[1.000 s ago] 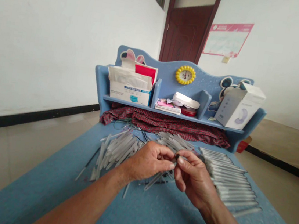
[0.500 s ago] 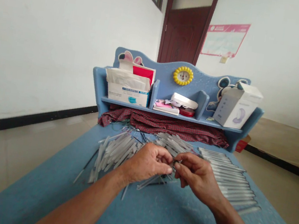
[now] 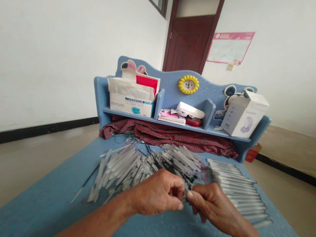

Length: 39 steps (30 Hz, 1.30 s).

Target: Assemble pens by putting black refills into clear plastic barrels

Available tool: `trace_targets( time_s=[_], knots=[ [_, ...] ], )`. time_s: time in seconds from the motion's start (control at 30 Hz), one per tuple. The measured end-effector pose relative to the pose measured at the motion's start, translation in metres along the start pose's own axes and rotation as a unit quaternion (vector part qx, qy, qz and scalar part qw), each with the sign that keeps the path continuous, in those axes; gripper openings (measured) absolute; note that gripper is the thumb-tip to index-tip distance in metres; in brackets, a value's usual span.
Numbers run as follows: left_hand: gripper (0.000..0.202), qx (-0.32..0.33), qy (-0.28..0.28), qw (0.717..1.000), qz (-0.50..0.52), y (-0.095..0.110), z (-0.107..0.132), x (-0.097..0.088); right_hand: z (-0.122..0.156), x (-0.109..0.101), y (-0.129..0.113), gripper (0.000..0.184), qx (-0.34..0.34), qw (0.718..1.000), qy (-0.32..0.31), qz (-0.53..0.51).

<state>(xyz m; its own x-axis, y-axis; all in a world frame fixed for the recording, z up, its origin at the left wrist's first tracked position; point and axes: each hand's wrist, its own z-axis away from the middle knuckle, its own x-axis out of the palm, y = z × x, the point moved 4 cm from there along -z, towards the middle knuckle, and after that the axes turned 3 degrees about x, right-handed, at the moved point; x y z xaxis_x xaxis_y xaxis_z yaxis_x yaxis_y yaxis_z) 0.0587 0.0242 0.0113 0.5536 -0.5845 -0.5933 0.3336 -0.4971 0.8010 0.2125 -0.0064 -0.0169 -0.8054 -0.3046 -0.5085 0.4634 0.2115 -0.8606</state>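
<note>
My left hand (image 3: 159, 195) and my right hand (image 3: 214, 207) meet low over the blue desk (image 3: 54, 206), fingertips pinched together on a thin clear tube (image 3: 185, 199) between them; most of it is hidden by the fingers. Just beyond my hands lies a loose heap of clear tubes and dark thin rods (image 3: 139, 165). To the right of my right hand, a neat row of clear tubes (image 3: 241, 193) lies side by side.
A blue shelf (image 3: 175, 123) stands at the desk's far end with a box of masks (image 3: 129, 99), a yellow clock (image 3: 188, 84), a white box (image 3: 243, 115) and small items. A red checked cloth (image 3: 170, 134) lies under it. Behind are a brown door and white walls.
Both hands have dropped lower and closer to me, still pinched together. The view tilted up, so the heap of tubes now shows above my hands.
</note>
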Motion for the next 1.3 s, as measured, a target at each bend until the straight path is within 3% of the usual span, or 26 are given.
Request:
trace_targets(
  time_s=[0.2, 0.33, 0.5, 0.67, 0.83, 1.0, 1.13, 1.3],
  knots=[
    [0.007, -0.012, -0.01, 1.0, -0.004, 0.0028, -0.0007, 0.0024, 0.0063, 0.0015, -0.0006, 0.029, -0.017, 0.999, 0.031, 0.017],
    [0.008, -0.014, -0.009, 1.0, -0.002, 0.0023, -0.0015, 0.004, 0.0052, 0.0039, 0.0012, 0.041, -0.024, 0.997, 0.045, 0.064],
    [0.007, -0.02, 0.001, 1.0, -0.009, 0.0013, -0.0025, 0.0031, 0.0071, 0.0029, -0.0007, 0.035, -0.005, 0.999, 0.033, -0.004],
    [0.006, -0.011, 0.008, 0.999, -0.043, 0.0028, -0.0041, 0.0028, 0.0079, 0.0012, -0.0037, 0.045, -0.01, 0.998, 0.044, 0.039],
    [0.004, -0.016, 0.012, 0.999, -0.05, 0.0052, -0.0052, 0.0024, 0.0076, -0.0008, -0.0057, 0.031, -0.027, 0.998, 0.053, 0.031],
    [0.007, -0.014, 0.009, 0.999, -0.052, 0.0051, -0.0061, 0.0028, 0.0088, -0.0026, -0.0067, 0.042, -0.025, 0.995, 0.074, 0.067],
    [0.008, -0.019, 0.004, 0.998, -0.059, 0.0036, -0.0065, 0.0031, 0.0099, -0.0026, -0.0065, 0.033, -0.035, 0.995, 0.075, 0.06],
    [0.005, -0.017, 0.003, 0.996, -0.085, 0.0037, -0.0081, 0.0036, 0.0097, -0.0026, -0.0071, 0.046, -0.045, 0.992, 0.08, 0.082]
  ],
)
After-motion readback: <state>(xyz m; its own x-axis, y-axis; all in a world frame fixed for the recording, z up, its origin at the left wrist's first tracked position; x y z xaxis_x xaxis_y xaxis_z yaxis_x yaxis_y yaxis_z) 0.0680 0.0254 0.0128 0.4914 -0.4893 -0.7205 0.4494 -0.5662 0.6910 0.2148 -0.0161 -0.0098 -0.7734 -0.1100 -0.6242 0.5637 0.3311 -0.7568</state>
